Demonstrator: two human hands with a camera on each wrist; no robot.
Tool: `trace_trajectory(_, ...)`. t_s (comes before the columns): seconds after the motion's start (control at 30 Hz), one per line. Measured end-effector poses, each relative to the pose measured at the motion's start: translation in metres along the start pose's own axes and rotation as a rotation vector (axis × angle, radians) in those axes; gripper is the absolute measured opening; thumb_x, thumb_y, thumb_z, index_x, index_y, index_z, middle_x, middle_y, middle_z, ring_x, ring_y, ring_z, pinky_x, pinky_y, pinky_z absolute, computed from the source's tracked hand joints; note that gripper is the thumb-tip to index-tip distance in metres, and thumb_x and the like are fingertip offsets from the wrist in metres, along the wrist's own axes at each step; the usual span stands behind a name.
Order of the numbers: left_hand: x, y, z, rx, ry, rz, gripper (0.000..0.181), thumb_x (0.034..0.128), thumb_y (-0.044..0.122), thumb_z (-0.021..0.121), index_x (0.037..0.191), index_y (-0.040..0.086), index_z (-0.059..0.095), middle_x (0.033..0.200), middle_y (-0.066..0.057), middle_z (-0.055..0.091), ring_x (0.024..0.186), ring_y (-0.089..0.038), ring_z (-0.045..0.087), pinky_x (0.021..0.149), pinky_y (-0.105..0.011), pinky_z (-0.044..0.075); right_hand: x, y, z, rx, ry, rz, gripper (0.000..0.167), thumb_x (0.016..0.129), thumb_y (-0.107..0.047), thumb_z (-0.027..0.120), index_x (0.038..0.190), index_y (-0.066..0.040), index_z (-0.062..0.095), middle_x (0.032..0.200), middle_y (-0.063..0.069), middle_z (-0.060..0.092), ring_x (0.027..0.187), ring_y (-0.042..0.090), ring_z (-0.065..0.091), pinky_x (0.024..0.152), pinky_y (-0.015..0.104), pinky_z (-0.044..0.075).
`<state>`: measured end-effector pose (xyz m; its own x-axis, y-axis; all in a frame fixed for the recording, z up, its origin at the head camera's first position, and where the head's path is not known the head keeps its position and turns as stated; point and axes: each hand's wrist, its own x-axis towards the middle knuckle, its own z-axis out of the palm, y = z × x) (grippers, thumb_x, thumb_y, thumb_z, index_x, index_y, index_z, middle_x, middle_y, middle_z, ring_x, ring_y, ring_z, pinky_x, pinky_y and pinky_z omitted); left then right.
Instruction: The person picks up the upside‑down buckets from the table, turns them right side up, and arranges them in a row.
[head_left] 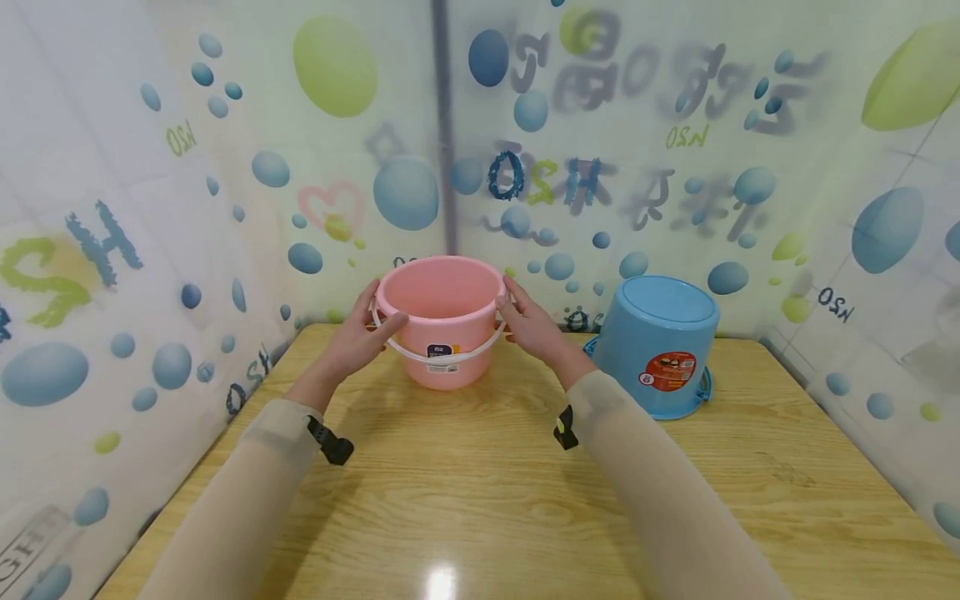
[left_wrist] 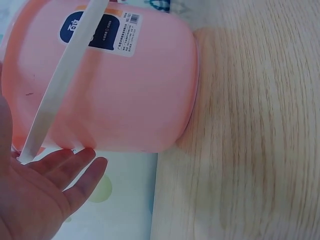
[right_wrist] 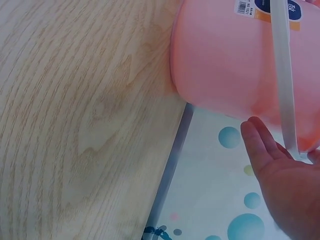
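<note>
A pink bucket stands upright near the table's back edge, its white handle hanging down across the front. My left hand holds its left side, thumb over the rim and fingers around the outside. On the right side my right hand holds it likewise, thumb near the rim. The left wrist view shows the left hand with its fingers against the bucket wall by the handle's end. In the right wrist view the right hand lies at the bucket wall.
A blue bucket stands upside down to the right, beyond my right forearm, with a red label on its side. The wooden table extends in front of both buckets. Patterned curtains or sheets hang behind and at both sides.
</note>
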<state>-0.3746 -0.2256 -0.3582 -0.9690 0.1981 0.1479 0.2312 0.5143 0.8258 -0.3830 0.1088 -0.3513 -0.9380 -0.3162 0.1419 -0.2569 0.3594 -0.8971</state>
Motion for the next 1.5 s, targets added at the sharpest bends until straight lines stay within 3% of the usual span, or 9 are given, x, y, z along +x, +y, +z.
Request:
trace_trajectory(0.2,0.002,-0.002,-0.001,-0.01,-0.019,0.005,0.103,0.1076,0.062,0.061,0.177,0.035,-0.009,0.179,-0.018,0.031,0.147,-0.045,0.052,0.106,-0.052,0.055,0.001,0.001,0.001,-0.011,0.002,0.021,0.071,0.119,-0.054,0.037,0.179,-0.032,0.007,0.167,0.021,0.048,0.142,0.041,0.061,0.116,0.06,0.053)
trace_trajectory(0.57,0.004,-0.003,-0.004,-0.044,-0.045,0.004,0.101,0.1089,0.06,0.061,0.176,0.039,-0.011,0.177,-0.02,0.033,0.155,-0.047,0.046,0.114,-0.066,0.052,0.002,0.003,0.001,0.003,-0.001,0.014,0.072,0.119,-0.053,0.037,0.179,-0.03,0.007,0.16,0.022,0.053,0.138,0.042,0.062,0.116,0.061,0.053)
trace_trajectory(0.83,0.003,-0.001,-0.005,-0.041,-0.052,0.009,0.101,0.1088,0.06,0.061,0.176,0.039,-0.012,0.177,-0.021,0.032,0.156,-0.047,0.046,0.115,-0.066,0.052,0.001,0.002,0.001,0.001,0.002,0.012,0.071,0.119,-0.052,0.037,0.179,-0.03,0.007,0.166,0.022,0.049,0.14,0.043,0.061,0.116,0.062,0.053)
trace_trajectory(1.0,0.002,-0.001,-0.005,-0.026,-0.048,0.011,0.103,0.1088,0.062,0.06,0.175,0.038,-0.016,0.182,-0.02,0.023,0.158,-0.048,0.043,0.116,-0.067,0.051,0.001,0.003,0.001,0.004,0.0,0.005,0.071,0.118,-0.055,0.036,0.179,-0.034,0.004,0.172,0.021,0.042,0.142,0.045,0.061,0.118,0.064,0.051)
trace_trajectory(1.23,-0.004,0.0,-0.007,0.005,0.026,-0.009,0.108,0.1069,0.065,0.06,0.176,0.031,-0.015,0.184,-0.022,0.014,0.167,-0.048,0.025,0.128,-0.069,0.036,-0.01,0.006,-0.003,0.007,-0.002,0.006,0.073,0.118,-0.056,0.038,0.178,-0.037,0.001,0.18,0.019,0.029,0.149,0.048,0.055,0.122,0.067,0.046)
trace_trajectory(1.5,-0.023,0.015,-0.017,0.009,0.121,0.131,0.099,0.1085,0.053,0.065,0.179,0.026,0.001,0.185,-0.014,0.014,0.171,-0.04,0.019,0.133,-0.066,0.027,-0.037,0.009,-0.019,-0.036,-0.058,-0.024,0.076,0.117,-0.056,0.042,0.177,-0.04,-0.001,0.182,0.021,0.019,0.151,0.049,0.053,0.123,0.064,0.046)
